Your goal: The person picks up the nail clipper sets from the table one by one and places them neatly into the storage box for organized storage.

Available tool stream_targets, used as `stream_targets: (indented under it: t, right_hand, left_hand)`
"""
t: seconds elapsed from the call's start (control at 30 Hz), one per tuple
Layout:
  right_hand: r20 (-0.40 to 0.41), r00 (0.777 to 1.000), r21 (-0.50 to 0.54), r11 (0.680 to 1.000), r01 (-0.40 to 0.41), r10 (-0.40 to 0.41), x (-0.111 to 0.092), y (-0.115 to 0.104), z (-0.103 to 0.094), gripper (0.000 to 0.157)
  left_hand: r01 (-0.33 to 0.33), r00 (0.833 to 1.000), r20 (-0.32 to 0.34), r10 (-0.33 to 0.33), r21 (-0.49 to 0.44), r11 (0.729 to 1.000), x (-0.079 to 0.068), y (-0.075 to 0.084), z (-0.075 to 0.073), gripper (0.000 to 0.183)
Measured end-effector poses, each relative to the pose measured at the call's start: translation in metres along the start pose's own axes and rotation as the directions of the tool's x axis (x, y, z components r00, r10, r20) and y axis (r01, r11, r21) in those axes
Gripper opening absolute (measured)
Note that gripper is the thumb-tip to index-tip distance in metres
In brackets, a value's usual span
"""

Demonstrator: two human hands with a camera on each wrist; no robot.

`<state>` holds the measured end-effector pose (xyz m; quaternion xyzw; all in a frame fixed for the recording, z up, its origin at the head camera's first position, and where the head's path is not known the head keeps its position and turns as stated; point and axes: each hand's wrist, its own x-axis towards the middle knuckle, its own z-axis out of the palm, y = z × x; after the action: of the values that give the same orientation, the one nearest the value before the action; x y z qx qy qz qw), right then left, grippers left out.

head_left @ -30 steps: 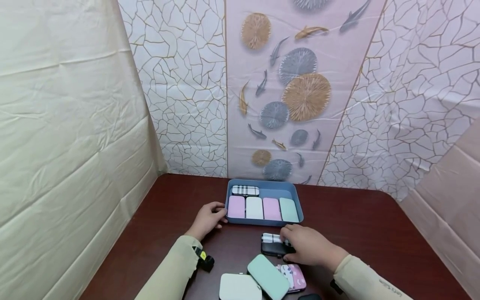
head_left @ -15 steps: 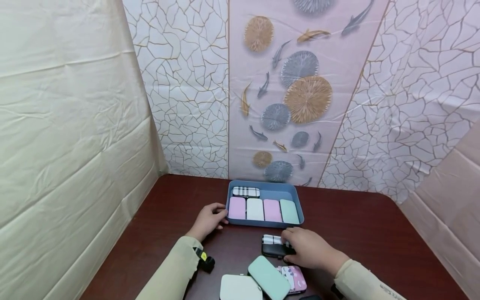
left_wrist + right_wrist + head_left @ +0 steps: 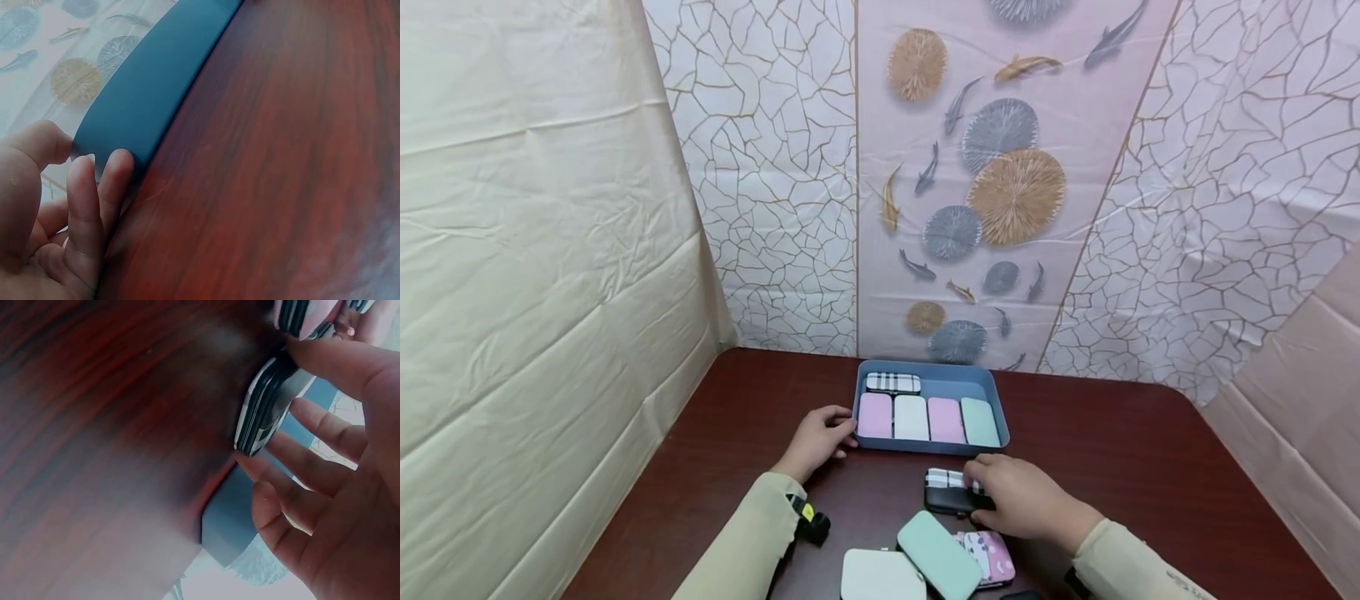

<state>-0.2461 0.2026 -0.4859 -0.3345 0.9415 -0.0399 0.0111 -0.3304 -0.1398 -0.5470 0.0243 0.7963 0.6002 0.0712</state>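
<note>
My right hand [image 3: 1026, 497] holds a small plaid case [image 3: 953, 490] with a black front at its right end, just short of the tray. In the right wrist view, the thumb is on one side of the case [image 3: 265, 403] and the fingers are on the other. My left hand [image 3: 814, 440] rests its fingertips at the near left corner of a blue tray [image 3: 917, 446]; the left wrist view shows them against the tray wall [image 3: 156, 81]. Inside the tray lie a plaid case [image 3: 892, 382], two pink cases, a white case [image 3: 911, 418] and a mint case [image 3: 980, 422].
Nearer to me lie a white case [image 3: 882, 575], a mint case [image 3: 940, 554] lying askew over its neighbours, and a pink patterned case [image 3: 990, 557]. A black object [image 3: 1021, 595] is cut off at the bottom edge. Patterned cloth [image 3: 775, 167] stands behind the dark red table [image 3: 1112, 442].
The whole head view has shifted slightly. Both hands keep their places, the left at the tray corner and the right at the plaid case.
</note>
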Motion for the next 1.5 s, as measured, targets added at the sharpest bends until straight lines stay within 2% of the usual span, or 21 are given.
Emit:
stream_targets:
  t: [0.3,0.53,0.7,0.87,1.13,1.33,1.5]
  right_hand:
    - [-0.058,0.998,0.057,0.998,0.010,-0.007,-0.002,0.000,-0.010,0.034]
    - [-0.182,0.982,0.022,0.999,-0.044,0.047,0.002,0.010,-0.032,0.040]
    - [-0.228,0.968,0.003,0.995,-0.102,0.100,0.008,0.022,-0.048,0.041]
    - [-0.226,0.964,0.022,0.990,-0.136,0.138,0.023,0.037,-0.058,0.038]
    - [-0.172,0.963,0.041,0.978,-0.203,0.207,0.058,0.064,-0.064,0.033]
    - [-0.159,0.959,0.017,0.972,-0.233,0.232,0.085,0.085,-0.061,0.030]
    - [-0.164,0.953,0.038,0.967,-0.251,0.253,0.099,0.093,-0.054,0.030]
  left_hand:
    - [-0.009,1.000,0.001,0.009,-0.004,1.000,0.002,-0.001,0.002,0.038]
    - [0.010,1.000,-0.001,-0.010,-0.010,1.000,0.004,-0.003,0.001,0.034]
    - [0.006,1.000,0.002,-0.006,-0.002,1.000,0.004,-0.002,0.002,0.036]
    - [0.017,1.000,-0.005,-0.017,0.002,1.000,0.004,-0.001,0.002,0.036]
    - [0.017,1.000,-0.012,-0.017,0.005,1.000,0.006,0.005,0.000,0.034]
    - [0.015,1.000,-0.021,-0.015,0.012,1.000,0.007,0.007,0.000,0.034]
    - [0.025,1.000,-0.009,-0.025,0.013,1.000,0.004,0.002,0.002,0.035]
